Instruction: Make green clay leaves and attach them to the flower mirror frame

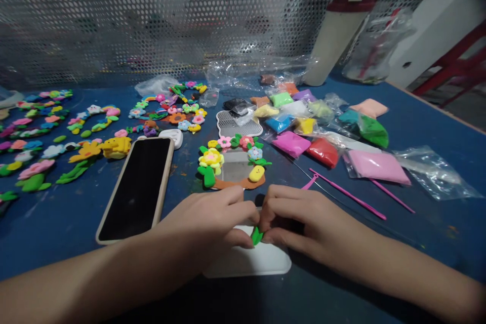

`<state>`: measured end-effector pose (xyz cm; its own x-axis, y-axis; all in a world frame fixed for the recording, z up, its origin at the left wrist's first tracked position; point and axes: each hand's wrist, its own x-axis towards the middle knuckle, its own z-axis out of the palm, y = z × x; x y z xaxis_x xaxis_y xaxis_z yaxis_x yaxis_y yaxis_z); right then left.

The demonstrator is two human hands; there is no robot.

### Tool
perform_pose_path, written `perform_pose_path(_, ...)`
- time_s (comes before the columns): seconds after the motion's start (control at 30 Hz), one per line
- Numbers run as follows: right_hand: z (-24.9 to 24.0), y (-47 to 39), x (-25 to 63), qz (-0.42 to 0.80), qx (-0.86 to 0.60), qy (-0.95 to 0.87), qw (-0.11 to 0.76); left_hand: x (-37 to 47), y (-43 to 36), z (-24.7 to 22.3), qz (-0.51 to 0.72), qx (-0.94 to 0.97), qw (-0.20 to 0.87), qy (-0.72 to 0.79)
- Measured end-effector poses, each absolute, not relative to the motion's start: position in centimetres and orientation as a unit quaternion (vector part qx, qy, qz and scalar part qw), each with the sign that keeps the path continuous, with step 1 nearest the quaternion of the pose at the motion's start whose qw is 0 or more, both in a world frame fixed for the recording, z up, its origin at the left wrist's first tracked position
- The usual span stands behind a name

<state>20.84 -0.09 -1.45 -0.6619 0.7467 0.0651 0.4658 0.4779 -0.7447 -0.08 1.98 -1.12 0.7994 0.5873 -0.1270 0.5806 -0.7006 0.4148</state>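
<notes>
Over a white board near the table's front, my left hand and my right hand meet with bent fingers. Between their fingertips is a small green clay leaf, pinched from both sides. Just beyond the hands lies a small mirror framed with clay flowers, leaves, yellow figures and a brown strip along its near edge. Part of the board is covered by my hands and left forearm.
A phone lies left, with clay-decorated frames beyond it. To the right are bagged coloured clays and pink modelling tools. A tumbler stands at the back before a perforated metal panel.
</notes>
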Motion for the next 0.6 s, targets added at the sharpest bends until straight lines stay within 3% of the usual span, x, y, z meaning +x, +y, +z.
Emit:
perform_pose_path(0.37, -2.6, -0.2, 20.6, 0.28, -0.357, -0.867, 0.208, 0.1, 1.8, -1.2, 0.044, 0.913, 0.23, 0.335)
perform_pose_path(0.6, -1.8, -0.1, 20.6, 0.312, -0.364, -0.845, 0.237, 0.0, 1.8, -1.2, 0.046, 0.921, 0.213, 0.323)
